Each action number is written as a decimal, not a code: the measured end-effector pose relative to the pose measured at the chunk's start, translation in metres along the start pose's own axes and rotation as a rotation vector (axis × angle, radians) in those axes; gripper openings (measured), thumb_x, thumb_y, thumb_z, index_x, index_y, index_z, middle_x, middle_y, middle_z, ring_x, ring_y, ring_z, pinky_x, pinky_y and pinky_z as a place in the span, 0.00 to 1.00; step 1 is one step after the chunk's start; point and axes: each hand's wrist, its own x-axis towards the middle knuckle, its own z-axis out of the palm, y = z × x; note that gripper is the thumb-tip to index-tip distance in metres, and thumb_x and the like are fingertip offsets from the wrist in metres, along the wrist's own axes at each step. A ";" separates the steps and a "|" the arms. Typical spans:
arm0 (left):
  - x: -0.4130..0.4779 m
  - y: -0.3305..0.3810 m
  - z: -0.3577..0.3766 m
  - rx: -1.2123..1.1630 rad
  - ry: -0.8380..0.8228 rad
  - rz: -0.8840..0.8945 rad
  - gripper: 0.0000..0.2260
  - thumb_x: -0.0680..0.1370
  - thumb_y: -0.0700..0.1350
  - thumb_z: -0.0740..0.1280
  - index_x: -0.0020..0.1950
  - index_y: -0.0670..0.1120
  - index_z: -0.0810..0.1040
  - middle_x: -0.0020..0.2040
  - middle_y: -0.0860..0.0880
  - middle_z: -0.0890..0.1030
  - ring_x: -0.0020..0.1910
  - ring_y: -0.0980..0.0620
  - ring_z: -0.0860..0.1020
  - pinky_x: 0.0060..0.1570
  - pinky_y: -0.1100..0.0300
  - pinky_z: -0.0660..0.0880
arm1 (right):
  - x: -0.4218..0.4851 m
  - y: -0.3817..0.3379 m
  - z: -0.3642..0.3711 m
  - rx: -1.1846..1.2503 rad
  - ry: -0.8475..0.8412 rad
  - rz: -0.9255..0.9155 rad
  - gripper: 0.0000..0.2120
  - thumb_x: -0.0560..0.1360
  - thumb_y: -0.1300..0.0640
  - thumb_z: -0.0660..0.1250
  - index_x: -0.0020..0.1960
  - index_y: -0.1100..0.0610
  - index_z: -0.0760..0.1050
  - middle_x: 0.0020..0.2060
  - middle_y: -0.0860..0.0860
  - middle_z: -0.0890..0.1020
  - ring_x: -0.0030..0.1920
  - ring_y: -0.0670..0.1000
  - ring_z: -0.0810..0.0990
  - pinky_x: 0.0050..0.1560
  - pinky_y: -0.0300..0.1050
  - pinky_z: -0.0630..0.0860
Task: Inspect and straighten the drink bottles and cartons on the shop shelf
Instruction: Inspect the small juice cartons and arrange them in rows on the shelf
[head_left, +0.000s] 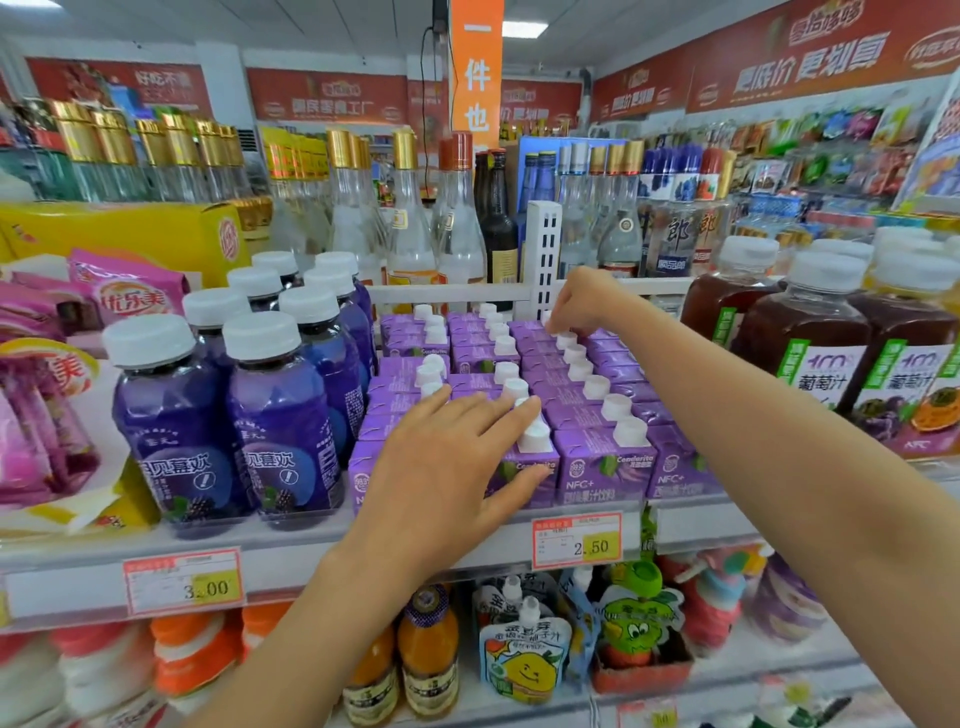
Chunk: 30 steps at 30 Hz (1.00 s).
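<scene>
through the head camera i saw a shop shelf packed with drinks, and both of the person's bare arms reached in toward a block of small purple cartons with white screw caps. the cartons stood in four rows at the middle of the shelf, running from the front edge to the back rail. the left hand lay flat over the front cartons of the two left rows, its fingers straight and slightly spread across their tops and caps, the thumb resting against the printed front of one carton. the right hand was farther in, at the back of the block, its fingers bent downward and bunched on the top of the rear carton in the third row, fingertips pinching at its white cap. just left of the cartons stood purple bottles with wide white lids, upright and close together. to the right stood taller dark juice bottles with green-edged labels. behind the rail i saw clear glass bottles with gold caps. on the shelf edge, one price tag read 3.00 under the purple bottles, and a second price tag read 2.50 under the cartons. the shelf below held spouted drink pouches and orange juice bottles.
</scene>
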 end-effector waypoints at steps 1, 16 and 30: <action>0.000 0.000 0.000 0.006 0.008 0.002 0.25 0.79 0.61 0.56 0.69 0.49 0.77 0.60 0.51 0.83 0.57 0.51 0.82 0.62 0.49 0.74 | 0.002 0.000 0.001 -0.001 0.007 0.004 0.19 0.71 0.53 0.76 0.56 0.63 0.79 0.45 0.57 0.82 0.43 0.55 0.79 0.50 0.48 0.80; 0.005 0.010 -0.019 -0.604 0.119 -0.317 0.28 0.77 0.64 0.61 0.76 0.56 0.65 0.72 0.60 0.69 0.71 0.61 0.67 0.67 0.65 0.64 | -0.112 0.008 -0.064 0.570 0.332 -0.313 0.04 0.75 0.56 0.73 0.47 0.55 0.84 0.39 0.50 0.85 0.40 0.49 0.83 0.47 0.41 0.81; 0.003 0.050 -0.055 -1.482 0.086 -0.700 0.17 0.73 0.52 0.66 0.51 0.40 0.83 0.44 0.43 0.86 0.40 0.49 0.83 0.42 0.60 0.81 | -0.235 0.048 -0.026 0.979 -0.099 -0.714 0.16 0.74 0.63 0.68 0.62 0.59 0.77 0.51 0.48 0.84 0.45 0.46 0.81 0.48 0.36 0.77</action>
